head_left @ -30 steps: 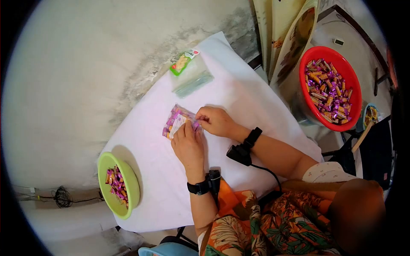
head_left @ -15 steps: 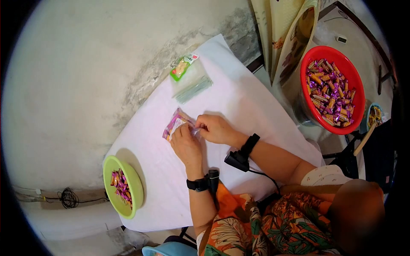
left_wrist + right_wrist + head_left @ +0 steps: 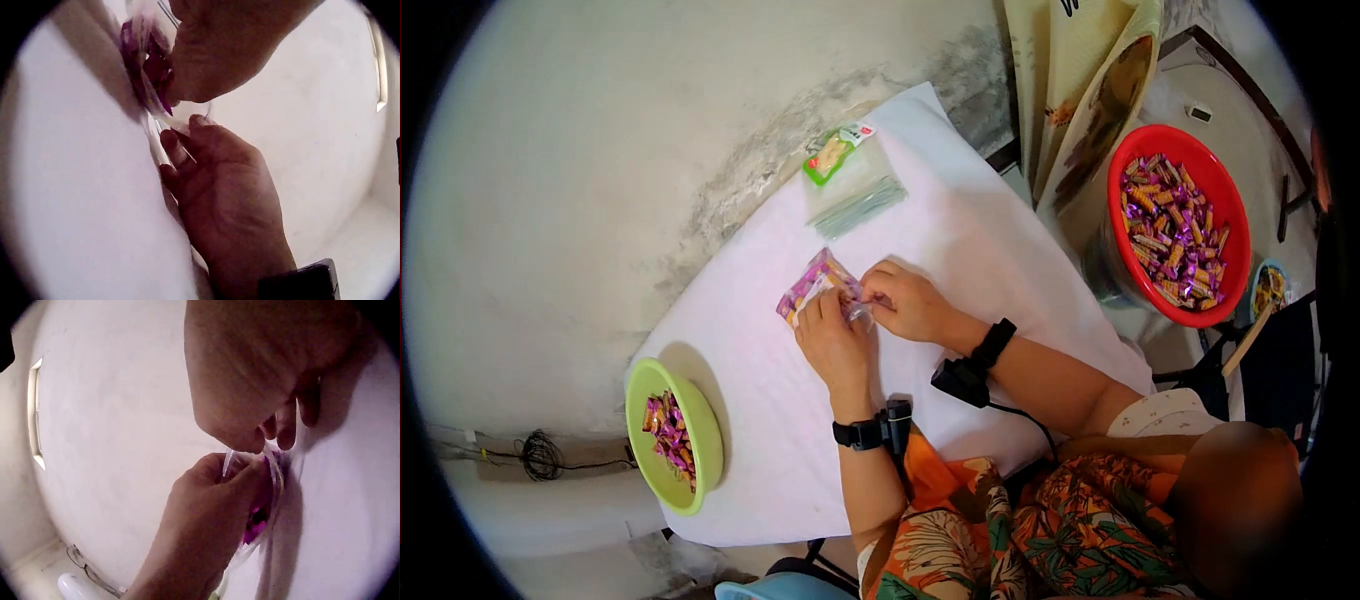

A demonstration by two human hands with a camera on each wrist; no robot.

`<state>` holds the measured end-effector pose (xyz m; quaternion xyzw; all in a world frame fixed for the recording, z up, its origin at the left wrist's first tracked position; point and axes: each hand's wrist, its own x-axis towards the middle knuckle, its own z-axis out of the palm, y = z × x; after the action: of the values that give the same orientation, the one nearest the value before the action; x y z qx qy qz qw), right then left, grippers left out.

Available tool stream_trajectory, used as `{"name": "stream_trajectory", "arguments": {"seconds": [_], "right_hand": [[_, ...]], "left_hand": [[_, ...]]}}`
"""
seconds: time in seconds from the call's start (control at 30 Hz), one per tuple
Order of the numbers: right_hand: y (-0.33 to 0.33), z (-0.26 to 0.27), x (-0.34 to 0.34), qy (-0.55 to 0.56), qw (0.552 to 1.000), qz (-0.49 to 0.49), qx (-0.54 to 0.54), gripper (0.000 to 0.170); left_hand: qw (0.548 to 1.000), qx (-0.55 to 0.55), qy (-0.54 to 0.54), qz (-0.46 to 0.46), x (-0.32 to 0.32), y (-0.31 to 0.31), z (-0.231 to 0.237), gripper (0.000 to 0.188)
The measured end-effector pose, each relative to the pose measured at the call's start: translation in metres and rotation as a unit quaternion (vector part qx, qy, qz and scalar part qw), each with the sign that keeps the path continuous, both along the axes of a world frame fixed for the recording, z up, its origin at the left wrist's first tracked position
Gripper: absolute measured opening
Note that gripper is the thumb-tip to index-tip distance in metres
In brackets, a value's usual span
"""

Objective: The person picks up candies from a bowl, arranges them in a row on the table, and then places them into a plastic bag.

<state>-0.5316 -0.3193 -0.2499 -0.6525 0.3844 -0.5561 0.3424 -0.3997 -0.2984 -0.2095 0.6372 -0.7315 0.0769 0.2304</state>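
Observation:
A clear bag of purple-wrapped snacks with a white label lies on the white-covered table. My left hand grips the bag near its right end, fingers curled over it. Beside it, my right hand pinches the bag's loose clear plastic edge between thumb and fingers. In the left wrist view, purple wrappers show beside my left hand, and my right hand holds the plastic. The right wrist view has my right hand above my left hand, with purple packets partly hidden.
A stack of clear bags with a green packet lies beyond the hands. A green bowl of snacks is at left, a red basin of snacks at right. A cable hangs from the right wrist camera.
The bag's near end has shifted slightly between the hands, and its clear plastic edge bulges out more beside the left fingers. Both hands stay on the bag, with small finger movements.

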Motion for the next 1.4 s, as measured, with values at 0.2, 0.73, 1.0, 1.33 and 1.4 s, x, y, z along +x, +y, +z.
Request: {"name": "stream_trajectory", "arguments": {"seconds": [0.2,0.73,1.0,1.33,1.4], "right_hand": [[-0.001,0.0,0.0,0.016,1.0,0.017,-0.019,0.011],[0.0,-0.003,0.002,0.025,0.998,0.05,-0.013,0.01],[-0.001,-0.006,0.001,0.018,0.998,0.057,-0.017,0.013],[0.0,-0.005,0.001,0.029,0.998,0.063,-0.004,0.014],[0.0,-0.002,-0.001,0.028,0.998,0.061,-0.012,0.014]], "left_hand": [[1.0,-0.007,-0.004,0.006,0.002,-0.003,-0.003,0.039],[0.996,-0.086,-0.023,-0.023,0.009,-0.005,-0.008,0.032],[0.997,-0.071,-0.003,-0.035,0.015,0.005,-0.001,0.037],[0.999,-0.05,-0.01,-0.008,0.024,0.005,-0.007,0.038],[0.999,-0.046,-0.001,-0.014,0.025,0.011,0.003,0.04]]}}
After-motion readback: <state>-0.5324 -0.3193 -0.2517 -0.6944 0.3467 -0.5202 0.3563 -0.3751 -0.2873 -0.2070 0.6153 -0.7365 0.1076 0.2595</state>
